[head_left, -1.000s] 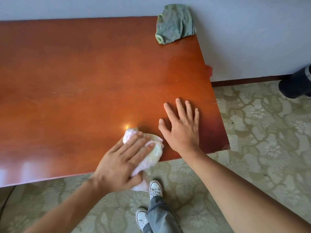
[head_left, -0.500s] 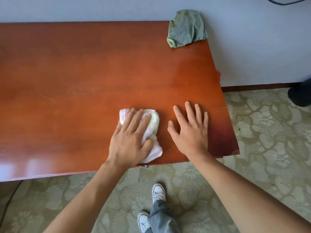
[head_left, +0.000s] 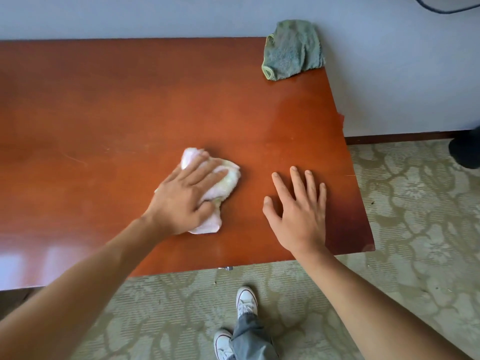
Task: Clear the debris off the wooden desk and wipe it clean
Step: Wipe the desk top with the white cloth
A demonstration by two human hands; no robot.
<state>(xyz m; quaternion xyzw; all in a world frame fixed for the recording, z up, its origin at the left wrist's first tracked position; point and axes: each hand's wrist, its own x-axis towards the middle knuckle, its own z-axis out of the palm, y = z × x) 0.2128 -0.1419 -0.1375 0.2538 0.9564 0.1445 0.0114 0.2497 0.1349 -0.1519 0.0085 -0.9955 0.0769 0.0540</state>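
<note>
The left hand (head_left: 185,201) presses a bunched pale cloth (head_left: 220,183) on the middle of the tabletop (head_left: 104,100), thumb curled round it. The right hand (head_left: 298,211) lies flat, fingers spread. A long stroke may push the green cloth (head_left: 292,50) off the far corner.

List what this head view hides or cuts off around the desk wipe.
- Much of the crumpled pink and white cloth: under the left hand.
- Glossy wooden desk, left end: cut off by the frame edge.
- Wood under the flat right hand: covered.
- Dark object on the floor: cut off at right.
</note>
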